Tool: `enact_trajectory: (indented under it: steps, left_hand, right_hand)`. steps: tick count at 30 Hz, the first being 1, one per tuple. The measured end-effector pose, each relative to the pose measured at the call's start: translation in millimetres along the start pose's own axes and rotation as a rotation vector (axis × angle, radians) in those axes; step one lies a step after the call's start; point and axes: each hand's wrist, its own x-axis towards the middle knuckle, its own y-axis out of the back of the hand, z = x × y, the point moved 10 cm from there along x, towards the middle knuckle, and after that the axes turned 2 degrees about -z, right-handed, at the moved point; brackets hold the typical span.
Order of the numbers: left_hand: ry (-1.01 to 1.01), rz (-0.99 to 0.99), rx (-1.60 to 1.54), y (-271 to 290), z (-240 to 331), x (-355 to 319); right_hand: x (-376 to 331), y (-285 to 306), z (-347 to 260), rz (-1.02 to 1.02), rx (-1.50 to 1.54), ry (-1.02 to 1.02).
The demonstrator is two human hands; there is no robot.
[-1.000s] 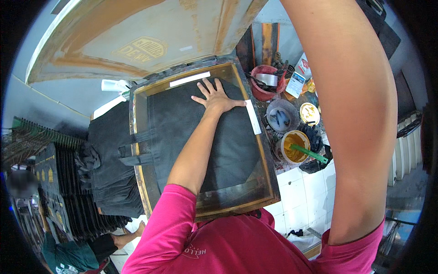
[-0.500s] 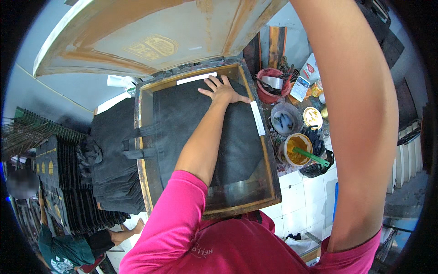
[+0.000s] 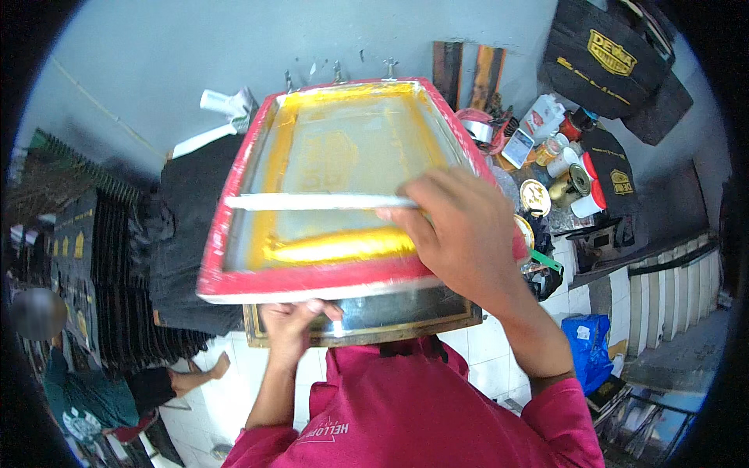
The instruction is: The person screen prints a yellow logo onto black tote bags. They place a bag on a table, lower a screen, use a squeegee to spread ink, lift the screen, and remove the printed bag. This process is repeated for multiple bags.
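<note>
We judge the printing frame (image 3: 343,187) is coming down over the platen (image 3: 367,327); our right hand (image 3: 460,234) grips the squeegee (image 3: 312,201) inside it; our left hand (image 3: 292,324) clasps the near edge; next calls for a steady pull through the yellow ink (image 3: 335,246).

The lower frame (image 3: 367,324) is mostly hidden under the red screen (image 3: 343,179). A seated person (image 3: 94,390) is cut off at the rim, the face blurred.
</note>
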Motion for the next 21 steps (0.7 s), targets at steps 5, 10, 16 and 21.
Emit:
enact_trajectory:
  steps: [5, 10, 16, 21]
  left_hand:
    - [0.400, 0.119, 0.070, 39.2, -121.8, -54.0]
    - [0.522, 0.147, 0.106, 42.8, -128.5, -60.6]
    - [0.546, 0.190, 0.110, 44.7, -129.5, -63.6]
    - [0.612, 0.177, 0.117, 45.5, -129.8, -61.5]
  right_hand:
    - [-67.9, -79.9, 22.8, -0.309, 0.149, -0.136]
    - [-93.8, -116.7, 16.3, -0.434, 0.088, -0.091]
    - [-45.9, -159.0, 52.0, -0.431, 0.016, 0.000]
    - [50.8, -215.3, 147.9, -0.372, -0.017, -0.081]
